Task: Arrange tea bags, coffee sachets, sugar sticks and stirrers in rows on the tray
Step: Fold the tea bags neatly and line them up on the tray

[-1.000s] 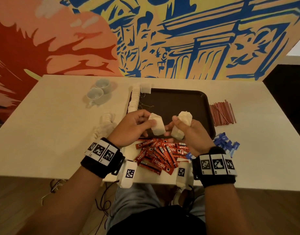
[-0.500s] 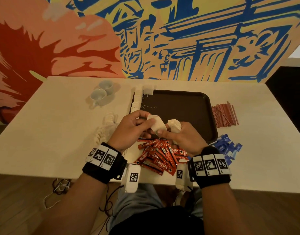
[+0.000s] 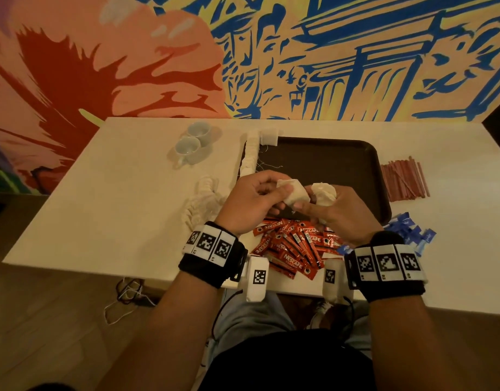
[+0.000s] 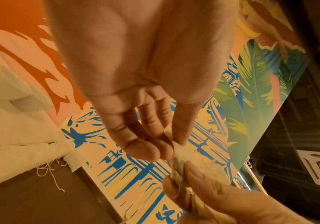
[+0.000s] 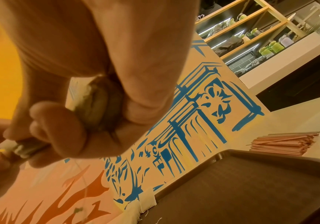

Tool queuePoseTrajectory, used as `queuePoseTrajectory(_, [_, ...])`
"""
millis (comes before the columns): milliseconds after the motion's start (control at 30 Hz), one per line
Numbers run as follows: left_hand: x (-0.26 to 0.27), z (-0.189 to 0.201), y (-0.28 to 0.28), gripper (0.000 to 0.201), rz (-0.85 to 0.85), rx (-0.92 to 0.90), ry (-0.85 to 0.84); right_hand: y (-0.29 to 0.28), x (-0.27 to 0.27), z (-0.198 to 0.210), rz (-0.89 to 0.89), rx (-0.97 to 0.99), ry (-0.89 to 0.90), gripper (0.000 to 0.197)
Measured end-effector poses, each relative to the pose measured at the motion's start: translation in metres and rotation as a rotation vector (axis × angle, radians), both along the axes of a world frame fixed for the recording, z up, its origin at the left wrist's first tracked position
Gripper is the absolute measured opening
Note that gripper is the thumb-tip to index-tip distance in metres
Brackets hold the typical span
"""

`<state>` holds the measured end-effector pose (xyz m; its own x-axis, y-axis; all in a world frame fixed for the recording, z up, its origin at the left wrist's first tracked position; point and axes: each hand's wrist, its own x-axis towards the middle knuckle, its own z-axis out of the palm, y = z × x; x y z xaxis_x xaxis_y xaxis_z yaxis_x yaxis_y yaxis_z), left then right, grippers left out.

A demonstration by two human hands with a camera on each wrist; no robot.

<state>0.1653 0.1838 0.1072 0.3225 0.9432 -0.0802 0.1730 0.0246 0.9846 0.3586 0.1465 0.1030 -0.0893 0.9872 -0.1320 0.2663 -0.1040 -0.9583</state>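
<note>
Over the near edge of the dark brown tray (image 3: 327, 159), my left hand (image 3: 282, 193) pinches one white tea bag (image 3: 294, 191) between thumb and fingers. My right hand (image 3: 313, 203) grips a bunch of tea bags (image 3: 325, 193) in its fist (image 5: 96, 109), and its thumb and forefinger also pinch the left hand's bag (image 4: 178, 171). A row of tea bags (image 3: 251, 156) lies along the tray's left edge. Red coffee sachets (image 3: 294, 249) are heaped under my wrists. Blue sugar sticks (image 3: 409, 230) and red stirrers (image 3: 404, 179) lie to the right of the tray.
More loose tea bags (image 3: 203, 198) sit on the white table (image 3: 116, 193) left of my hands. Two pale cups (image 3: 192, 142) stand at the back left. A painted wall rises right behind the table. Loose strings trail on the tray near the row.
My hands have come together and dropped a little. The right hand's bunch has tipped down, and its fingertips now meet the tea bag held by the left hand.
</note>
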Motion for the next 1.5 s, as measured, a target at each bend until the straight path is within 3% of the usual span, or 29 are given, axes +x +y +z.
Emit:
queuePoseTrajectory(200, [-0.004,-0.003,0.008,0.014,-0.014,0.013,0.019,0.002,0.005,-0.005,-0.008,-0.005,0.031,0.021])
queuePoseTrajectory(400, [-0.005,0.01,0.039,0.015,-0.052,0.121,0.116,0.014,0.01,-0.011,-0.068,-0.022,0.045,0.014])
queuePoseTrajectory(700, [0.0,0.036,0.169,0.015,-0.053,0.29,0.549,0.068,0.024,-0.011,-0.193,-0.094,0.099,0.018])
queuePoseTrajectory(833, [0.018,0.034,0.227,0.016,-0.1,0.355,0.781,0.096,0.029,-0.005,-0.193,-0.209,0.372,0.029])
queuePoseTrajectory(967, [0.043,0.018,0.269,0.019,-0.147,0.343,0.925,0.119,0.041,-0.001,-0.219,-0.248,0.472,0.029])
queuePoseTrajectory(1067, [0.06,-0.003,0.294,0.02,-0.22,0.338,1.004,0.134,0.051,-0.005,-0.191,-0.27,0.422,0.029])
queuePoseTrajectory(1500, [0.1,-0.087,0.365,0.012,-0.41,0.225,1.174,0.163,0.076,-0.04,-0.198,-0.315,0.435,0.028])
